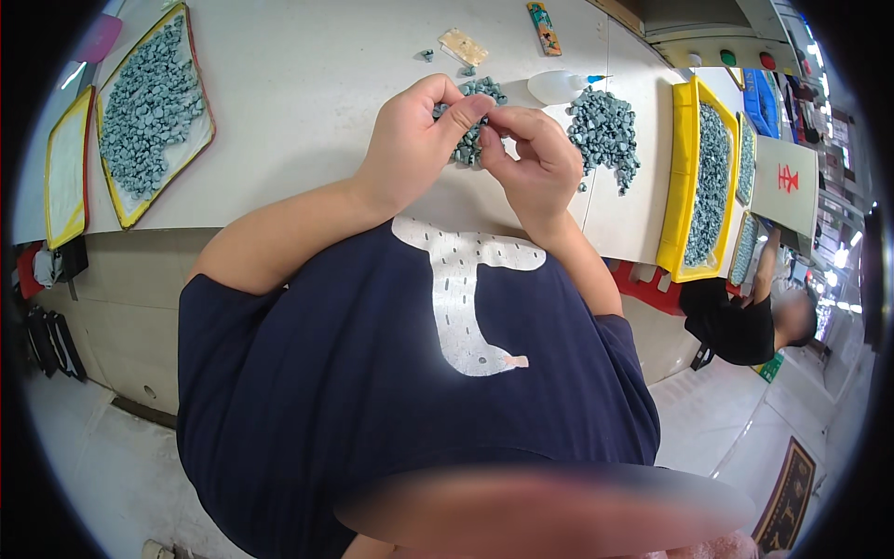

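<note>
My left hand (pixel 408 140) and my right hand (pixel 544 166) meet fingertip to fingertip above the table. Thumb and forefinger are pinched on each; whatever sits between them is too small and covered to make out. Beneath and behind the fingers lies a pile of small grey-green pieces (pixel 486 88), partly hidden by my hands. A second pile of such pieces (pixel 603 135) spreads just right of my right hand. Between the piles, farther back, a translucent white squeeze bottle (pixel 555 88) lies on its side, its blue-collared needle tip pointing right.
A tan block (pixel 463 47) and a colourful narrow packet (pixel 544 28) lie at the back. Left stand a tray of grey-green pieces (pixel 191 144) and a yellow-edged tray (pixel 67 177). Right is a filled yellow bin (pixel 677 186); beyond it sits another person (pixel 745 321).
</note>
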{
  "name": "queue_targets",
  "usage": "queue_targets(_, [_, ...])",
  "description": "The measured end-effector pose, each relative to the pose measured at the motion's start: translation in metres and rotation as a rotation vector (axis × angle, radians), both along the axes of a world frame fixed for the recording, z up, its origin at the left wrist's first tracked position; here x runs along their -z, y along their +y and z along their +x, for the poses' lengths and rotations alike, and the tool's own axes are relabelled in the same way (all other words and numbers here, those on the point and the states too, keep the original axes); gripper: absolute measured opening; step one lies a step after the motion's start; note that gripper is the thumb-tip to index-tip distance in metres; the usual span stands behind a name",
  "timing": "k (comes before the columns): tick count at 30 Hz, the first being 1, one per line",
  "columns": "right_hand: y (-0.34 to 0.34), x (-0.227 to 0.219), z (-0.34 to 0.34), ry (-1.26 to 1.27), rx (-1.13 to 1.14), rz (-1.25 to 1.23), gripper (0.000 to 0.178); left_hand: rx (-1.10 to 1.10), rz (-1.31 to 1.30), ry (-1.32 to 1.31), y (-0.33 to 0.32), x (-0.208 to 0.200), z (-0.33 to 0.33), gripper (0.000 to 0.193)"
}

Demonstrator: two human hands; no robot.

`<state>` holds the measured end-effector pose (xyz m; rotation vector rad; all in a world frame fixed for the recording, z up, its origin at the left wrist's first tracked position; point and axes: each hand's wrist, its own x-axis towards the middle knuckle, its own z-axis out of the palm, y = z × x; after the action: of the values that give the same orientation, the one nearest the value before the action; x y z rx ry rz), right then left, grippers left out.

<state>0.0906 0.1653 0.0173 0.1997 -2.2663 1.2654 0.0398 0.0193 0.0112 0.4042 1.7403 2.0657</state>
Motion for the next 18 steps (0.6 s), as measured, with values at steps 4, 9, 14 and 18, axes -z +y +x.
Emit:
queue_targets(4, [0.01, 0.001, 0.002, -0.061, -0.025, 0.048, 0.021, 0.043, -0.035, -0.083, 0.0, 0.0, -0.005, 0.032])
queue_targets(9, [0.034, 0.005, 0.008, -0.038, 0.134, -0.127, 0.013, 0.062, -0.002, -0.33, 0.001, -0.002, -0.007, 0.035])
queue_targets(14, [0.063, 0.011, 0.012, -0.058, 0.387, -0.171, 0.029, 0.084, 0.12, -0.449, 0.0, -0.005, -0.01, 0.034])
queue_targets(18, [0.074, 0.021, -0.003, -0.157, 0.316, 0.035, 0.045, 0.117, 0.268, -0.585, 0.002, -0.008, -0.01, 0.026])
